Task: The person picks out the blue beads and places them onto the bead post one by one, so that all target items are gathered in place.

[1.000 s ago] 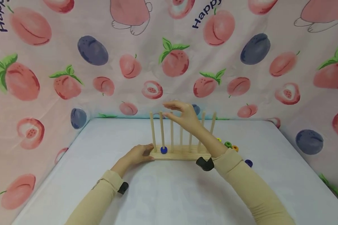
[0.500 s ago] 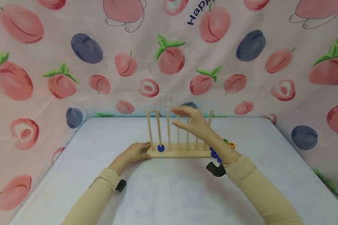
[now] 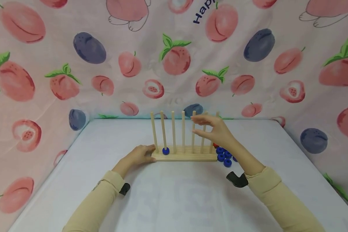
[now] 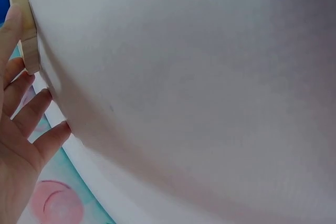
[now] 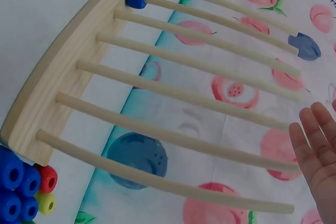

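A wooden peg rack (image 3: 185,157) stands on the table, with several upright pegs in a row. One blue bead (image 3: 166,151) sits at the bottom of the second peg from the left. My left hand (image 3: 137,155) holds the rack's left end, its thumb on one side of the base (image 4: 21,9) and fingers at the other. My right hand (image 3: 218,130) is raised by the tops of the pegs toward the right, thumb and fingers apart with nothing between them. The right wrist view shows the right hand (image 5: 320,156) beside the peg tips.
Several loose blue beads (image 3: 227,154) lie against the rack's right end, partly behind the right forearm. A red bead (image 5: 48,180) and a yellow bead (image 5: 46,203) lie among them. A fruit-print cloth (image 3: 174,87) hangs behind the white table (image 3: 174,199).
My right hand has moved right along the peg tops, away from the left pegs. More of the blue beads now show. The left hand stays at the rack's end.
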A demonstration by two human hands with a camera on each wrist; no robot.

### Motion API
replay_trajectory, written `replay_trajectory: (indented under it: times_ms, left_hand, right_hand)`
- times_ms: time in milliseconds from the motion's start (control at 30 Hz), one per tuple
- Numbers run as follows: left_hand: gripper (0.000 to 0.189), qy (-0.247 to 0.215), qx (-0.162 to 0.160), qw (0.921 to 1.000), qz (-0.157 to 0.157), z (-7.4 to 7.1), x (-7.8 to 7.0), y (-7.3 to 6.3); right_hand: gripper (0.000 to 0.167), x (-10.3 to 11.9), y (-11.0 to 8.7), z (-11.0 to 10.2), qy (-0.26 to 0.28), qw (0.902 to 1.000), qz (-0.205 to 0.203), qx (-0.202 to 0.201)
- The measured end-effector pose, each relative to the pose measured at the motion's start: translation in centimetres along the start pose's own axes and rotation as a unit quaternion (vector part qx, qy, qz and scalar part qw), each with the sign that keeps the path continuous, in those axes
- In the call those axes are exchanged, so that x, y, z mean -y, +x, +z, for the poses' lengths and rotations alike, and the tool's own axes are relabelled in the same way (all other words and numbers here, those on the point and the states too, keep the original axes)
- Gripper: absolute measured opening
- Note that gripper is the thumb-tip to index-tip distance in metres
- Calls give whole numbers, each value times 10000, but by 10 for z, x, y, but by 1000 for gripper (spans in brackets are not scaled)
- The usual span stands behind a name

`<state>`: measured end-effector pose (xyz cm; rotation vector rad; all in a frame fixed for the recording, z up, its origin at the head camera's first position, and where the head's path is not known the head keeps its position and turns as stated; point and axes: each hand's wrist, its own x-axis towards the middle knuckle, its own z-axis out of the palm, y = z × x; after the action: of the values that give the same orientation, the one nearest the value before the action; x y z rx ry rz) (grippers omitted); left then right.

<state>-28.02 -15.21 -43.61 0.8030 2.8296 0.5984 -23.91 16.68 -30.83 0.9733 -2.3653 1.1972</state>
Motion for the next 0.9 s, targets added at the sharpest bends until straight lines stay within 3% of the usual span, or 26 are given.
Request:
replay_trajectory:
  times_ms: [367, 600, 900]
  left_hand:
    - [66, -70, 21, 9997, -223, -6, 5, -9]
    - [66, -157, 112, 9998, -94, -3, 2, -9]
    - [66, -1, 17, 10000, 76, 0, -2, -3]
  right_hand:
    - [40, -13, -10, -7, -108, 9998, -104, 138]
    - [39, -30, -34, -19, -192, 9996, 125, 175]
    - [40, -39, -56, -33, -195, 9998, -12, 100]
